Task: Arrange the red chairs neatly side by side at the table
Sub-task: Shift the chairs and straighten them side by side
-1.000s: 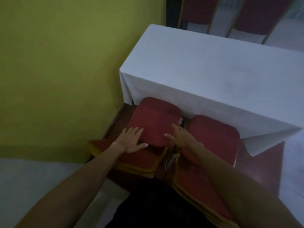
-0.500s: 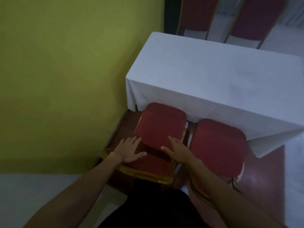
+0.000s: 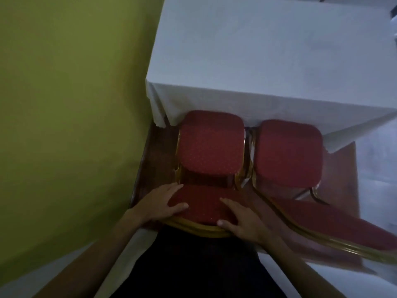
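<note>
- A green wall (image 3: 64, 104) stands close on the left. The worktop (image 3: 257, 50) fills the top, and its white cloth (image 3: 214, 100) hangs down the near edge.
- The left chair (image 3: 211, 145) and right chair (image 3: 289, 152) stand side by side, seats against the cloth, a narrow gap between them.
- The left hand (image 3: 160, 203) and right hand (image 3: 242, 220) press on the left chair's backrest (image 3: 204, 205), fingers (image 3: 171, 189) straight, clasping nothing.
- The right chair's back is blurred and cut off at the lower right.
- The chair legs are mostly hidden.
</note>
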